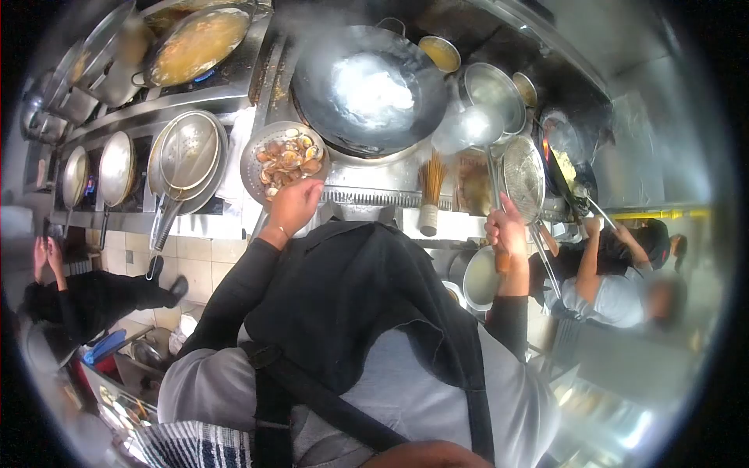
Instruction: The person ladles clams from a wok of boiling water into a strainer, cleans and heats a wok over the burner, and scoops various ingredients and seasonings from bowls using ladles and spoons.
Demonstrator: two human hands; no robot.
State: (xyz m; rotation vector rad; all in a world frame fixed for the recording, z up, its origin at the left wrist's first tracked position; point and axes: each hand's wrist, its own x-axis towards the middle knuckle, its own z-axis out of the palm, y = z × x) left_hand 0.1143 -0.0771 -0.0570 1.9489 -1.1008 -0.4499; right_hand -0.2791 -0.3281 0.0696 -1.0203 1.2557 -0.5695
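Fingers of your right hand (pixel 509 232) wrapped closed about the ladle (pixel 477 129), just above its wooden end; no gap seen in that grip. Bowl of it lies out ahead, blurred, between the wok (pixel 316 82) and a steel bowl (pixel 511 97). Cannot tell whether it touches either.

Your left hand (pixel 296 207) is curled at the near side of the perforated strainer (pixel 250 162). Fingertips partly hidden; cannot tell how far they are spread, or whether they pinch the rim or a shell. Clams (pixel 287 160) heaped in that strainer, several gaping, just beside the wok at its near left.

Hazards, as judged: steam hangs over the wok, so your left wrist could be scalded if it strays across the rim. Strainer could tip if you bear down on its near edge, spilling shells over the stove front. Ladle is long; a careless swing might clip the steel bowl, or catch the mesh strainer (pixel 523 179) close by its handle. Bamboo brush (pixel 431 187) stands between your hands, where a low sleeve might knock it over. Co-worker (pixel 616 273) off to your right: a wide backswing might crowd that side.
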